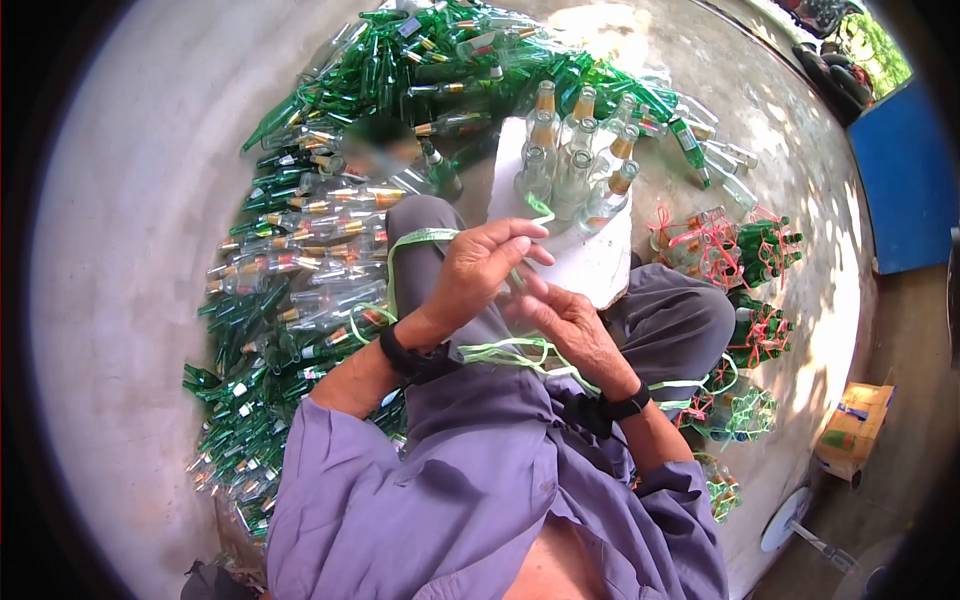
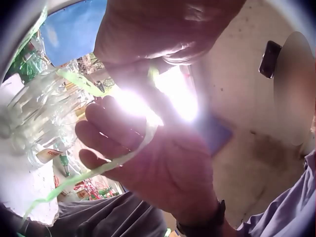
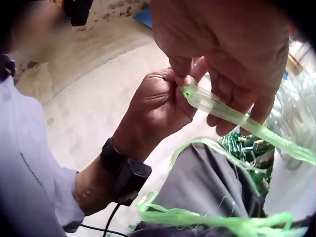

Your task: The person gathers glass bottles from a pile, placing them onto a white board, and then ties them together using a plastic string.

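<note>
My left hand (image 1: 480,265) pinches a pale green plastic strap (image 3: 252,126) between thumb and fingers. A short curl of it rises past the fingertips in the head view. Close below and to the right is my right hand (image 1: 570,320), its thumb tip on the strap in the right wrist view. The strap crosses the right palm in the left wrist view; glare hides part of both hands there. More green strap (image 1: 520,352) lies over the lap. Beyond the hands, several clear glass bottles (image 1: 573,185) stand grouped on a white board (image 1: 595,278).
Many green bottles (image 1: 380,75) and clear bottles (image 1: 340,225) lie heaped along the left and back. Bundles tied with red strap (image 1: 705,245) are at the right. Farther right are a yellow carton (image 1: 855,430) and a blue panel (image 1: 905,180).
</note>
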Tool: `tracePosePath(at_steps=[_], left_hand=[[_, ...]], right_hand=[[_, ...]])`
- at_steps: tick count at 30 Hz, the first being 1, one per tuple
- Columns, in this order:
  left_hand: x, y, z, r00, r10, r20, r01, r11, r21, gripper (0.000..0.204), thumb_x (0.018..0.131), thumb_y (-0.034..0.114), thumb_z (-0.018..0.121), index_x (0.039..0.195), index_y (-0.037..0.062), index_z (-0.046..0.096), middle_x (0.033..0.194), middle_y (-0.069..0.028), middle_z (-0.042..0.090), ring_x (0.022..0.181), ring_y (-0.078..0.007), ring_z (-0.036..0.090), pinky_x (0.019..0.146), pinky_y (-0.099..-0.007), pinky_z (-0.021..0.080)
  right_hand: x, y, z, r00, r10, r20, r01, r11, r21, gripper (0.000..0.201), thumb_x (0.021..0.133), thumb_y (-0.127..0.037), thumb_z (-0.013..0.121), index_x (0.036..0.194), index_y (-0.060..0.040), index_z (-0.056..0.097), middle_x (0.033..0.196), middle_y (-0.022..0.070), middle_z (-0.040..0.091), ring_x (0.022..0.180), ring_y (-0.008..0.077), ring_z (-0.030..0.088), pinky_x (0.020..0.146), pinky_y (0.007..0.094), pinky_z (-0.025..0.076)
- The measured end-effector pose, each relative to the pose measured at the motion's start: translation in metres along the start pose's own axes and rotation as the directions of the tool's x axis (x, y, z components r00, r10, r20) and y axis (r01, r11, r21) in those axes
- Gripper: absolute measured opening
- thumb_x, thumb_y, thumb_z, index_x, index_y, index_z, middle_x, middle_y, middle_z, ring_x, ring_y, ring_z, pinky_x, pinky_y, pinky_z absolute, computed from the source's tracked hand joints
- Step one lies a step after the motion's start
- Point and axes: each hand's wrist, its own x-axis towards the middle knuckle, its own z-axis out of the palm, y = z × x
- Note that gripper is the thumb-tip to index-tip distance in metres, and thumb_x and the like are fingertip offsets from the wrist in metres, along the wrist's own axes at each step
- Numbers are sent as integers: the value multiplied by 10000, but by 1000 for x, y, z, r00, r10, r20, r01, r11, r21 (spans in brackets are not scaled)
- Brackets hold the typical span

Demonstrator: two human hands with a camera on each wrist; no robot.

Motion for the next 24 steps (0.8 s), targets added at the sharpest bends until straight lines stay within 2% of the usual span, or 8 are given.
tracePosePath(at_steps=[2,11,15,17,18,19,21,24], left_hand=[[0,13,-10,1000,-17,16,15,996,88,236,996,109,517,1168,-33,595,973,-142,703,740,-127,693,590,-219,531],[6,38,-110,976,-130,173,57,925,376,145,947,101,607,1000,-28,649,848,-55,695,661,-92,653,582,-213,517],[13,62,-117,987,-160,-14,131,750,648,140,944,101,604,902,-12,674,666,-19,640,633,-72,639,515,-217,503],[23,68,-127,981,-184,-66,155,525,837,158,936,151,584,901,44,696,623,-87,643,567,-172,656,542,-308,523],[30,44,-150,979,157,128,-162,226,961,169,917,253,611,909,122,718,674,-123,663,635,-278,671,580,-378,526],[35,47,-155,979,160,128,-163,227,960,169,917,253,611,909,122,718,674,-123,663,635,-278,671,580,-378,526],[45,52,-163,986,18,164,-158,-188,969,173,893,306,623,896,172,733,718,-126,681,683,-335,665,612,-441,523],[66,61,-174,991,63,120,-107,-184,977,172,876,325,634,855,191,740,759,-108,658,744,-302,659,662,-425,523]], right_hand=[[2,5,-5,994,18,108,-9,997,-81,379,982,-348,578,925,9,693,645,-25,578,563,54,462,519,246,375],[-6,-33,-69,988,67,-138,-47,989,142,202,954,-146,617,889,26,698,607,-53,506,550,42,450,519,207,355],[-5,-43,-96,983,58,-175,-54,998,24,196,931,-157,654,882,27,700,617,-61,509,548,37,441,528,208,364],[-4,-47,-107,980,52,-192,-60,997,-38,193,916,-164,671,877,22,706,624,-63,519,553,31,443,532,204,364],[-3,-48,-113,976,38,-213,-56,995,-79,194,912,-167,675,870,20,708,625,-62,523,553,30,443,525,207,359],[-3,-49,-120,972,24,-234,-53,992,-119,195,909,-170,678,863,18,709,626,-60,527,554,30,443,519,210,355],[-4,-53,-134,974,9,-226,-46,986,-162,204,905,-177,683,844,17,706,625,-52,534,554,32,444,508,219,346],[-4,-56,-155,954,13,-300,-89,967,-239,217,904,-187,688,839,20,701,621,-36,546,545,40,444,503,228,350]])
